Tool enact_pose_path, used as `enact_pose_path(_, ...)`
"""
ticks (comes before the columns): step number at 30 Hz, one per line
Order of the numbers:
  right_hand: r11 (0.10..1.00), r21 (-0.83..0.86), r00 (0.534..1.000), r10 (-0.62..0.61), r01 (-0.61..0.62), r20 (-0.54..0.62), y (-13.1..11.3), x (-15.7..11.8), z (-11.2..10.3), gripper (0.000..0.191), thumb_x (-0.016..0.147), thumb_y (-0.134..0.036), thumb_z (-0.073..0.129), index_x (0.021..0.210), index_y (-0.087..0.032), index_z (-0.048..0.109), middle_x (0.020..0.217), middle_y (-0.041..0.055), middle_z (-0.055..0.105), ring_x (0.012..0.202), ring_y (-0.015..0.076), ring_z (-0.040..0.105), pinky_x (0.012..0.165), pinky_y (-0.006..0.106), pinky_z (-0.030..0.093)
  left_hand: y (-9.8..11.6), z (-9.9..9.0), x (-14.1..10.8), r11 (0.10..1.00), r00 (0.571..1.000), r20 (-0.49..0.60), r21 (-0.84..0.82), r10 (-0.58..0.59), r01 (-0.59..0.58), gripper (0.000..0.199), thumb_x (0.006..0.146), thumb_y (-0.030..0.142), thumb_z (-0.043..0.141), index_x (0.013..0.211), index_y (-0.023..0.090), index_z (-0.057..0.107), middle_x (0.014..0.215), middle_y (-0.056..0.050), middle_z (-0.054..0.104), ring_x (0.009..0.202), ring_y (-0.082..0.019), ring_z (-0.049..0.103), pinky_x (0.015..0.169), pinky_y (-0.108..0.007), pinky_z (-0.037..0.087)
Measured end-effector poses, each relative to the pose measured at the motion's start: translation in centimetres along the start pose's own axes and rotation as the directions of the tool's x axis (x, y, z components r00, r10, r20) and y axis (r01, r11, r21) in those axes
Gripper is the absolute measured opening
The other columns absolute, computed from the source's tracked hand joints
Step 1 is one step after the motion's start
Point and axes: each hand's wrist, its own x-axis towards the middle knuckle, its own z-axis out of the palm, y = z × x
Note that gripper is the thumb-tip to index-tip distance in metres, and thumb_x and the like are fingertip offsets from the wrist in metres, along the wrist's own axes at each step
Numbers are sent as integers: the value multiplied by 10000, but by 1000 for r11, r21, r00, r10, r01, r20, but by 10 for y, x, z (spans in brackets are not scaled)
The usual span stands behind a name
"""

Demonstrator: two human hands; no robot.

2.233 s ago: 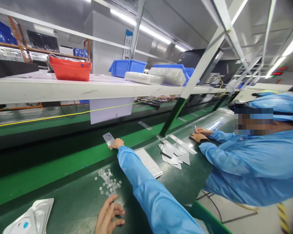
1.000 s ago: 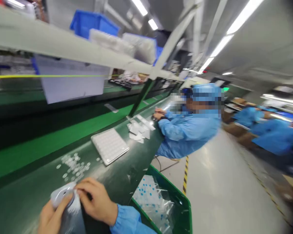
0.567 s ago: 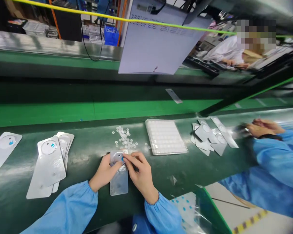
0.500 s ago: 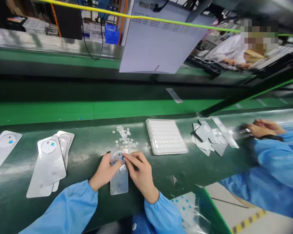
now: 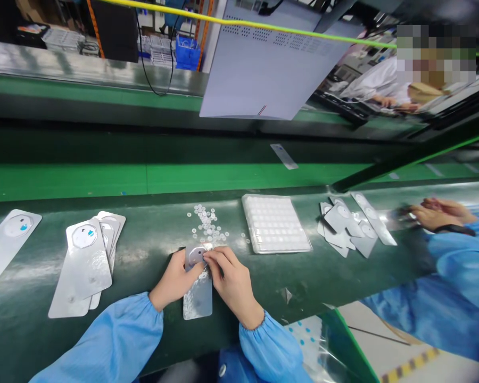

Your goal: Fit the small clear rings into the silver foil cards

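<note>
My left hand (image 5: pixel 175 279) grips the left edge of a silver rectangular plate (image 5: pixel 198 300), its thumb laid across the face. The plate has a round-looking pale area with a small dark hole near its top end. My right hand (image 5: pixel 231 282) is closed in a pinch at that area's right side; what its fingertips hold is hidden. Just beyond the plate lies a scatter of small white rings (image 5: pixel 207 221). To the left is a stack of similar silver plates (image 5: pixel 90 266), the top one bearing a blue mark. Another such plate (image 5: pixel 8 250) lies farther left.
A clear tray (image 5: pixel 277 223) with white rows stands right of the rings. Beyond it is a loose pile of silver plates (image 5: pixel 341 221). A co-worker's hands (image 5: pixel 441 213) are at the right. A bag with blue dots (image 5: pixel 305 340) hangs by the table's front edge.
The blue spot by my right fingertips no longer shows on the held plate. My right fingers have drawn slightly together at its upper right. The view has shifted a little.
</note>
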Motion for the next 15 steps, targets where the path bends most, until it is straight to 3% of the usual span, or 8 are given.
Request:
enact_pose_path(5,963,234,991,126,-131,35,-5,6,1,211,1037,-291,479,932,-212,645,936,61,641,849,179,642,698,271,520,3,-1,1,998,999,-17,-55,-43,42,250,774,301,701,968,145,730,894,-47,727,891,-235,653,810,-306,499)
enact_pose_path(10,799,505,939,335,-328,79,-2,12,-4,244,970,-422,604,873,-199,627,839,27,589,685,146,549,580,255,434,9,-2,0,982,996,-3,-172,-86,85,313,751,265,716,1036,138,742,988,-82,765,981,-278,697,889,-351,517)
enact_pose_path(12,705,588,903,414,-396,112,5,5,-19,277,931,-476,651,877,-205,618,767,6,558,603,130,490,545,260,401,10,-2,0,951,990,34,-274,-137,141,346,742,280,739,1058,137,736,1001,-97,773,967,-296,723,885,-381,539)
enact_pose_path(15,640,622,846,529,-452,70,25,-28,-65,331,875,-538,698,811,-227,605,653,-9,472,568,153,448,523,296,382,10,-1,-1,890,978,77,-405,-196,210,415,722,299,786,1101,143,725,1050,-116,778,946,-312,750,839,-391,569)
